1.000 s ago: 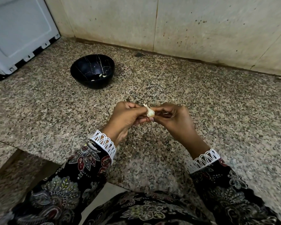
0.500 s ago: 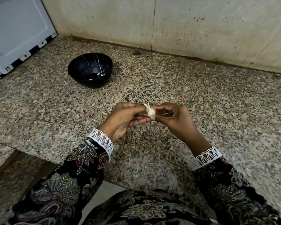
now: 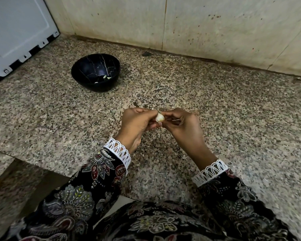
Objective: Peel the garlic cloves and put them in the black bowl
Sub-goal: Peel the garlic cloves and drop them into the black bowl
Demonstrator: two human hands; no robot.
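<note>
Setting: domestic kitchen. Evidence: speckled grey-and-brown granite worktop (image 3: 215,110) running to a backsplash of large pale stone tiles (image 3: 207,26), spotted with dark splashes; white metal appliance casing (image 3: 17,32) standing at the far left corner of the counter; round black bowl with thin white veining (image 3: 96,72) on the worktop, holding a few pale peeled garlic cloves (image 3: 106,77).

Head view, looking down, close
</note>
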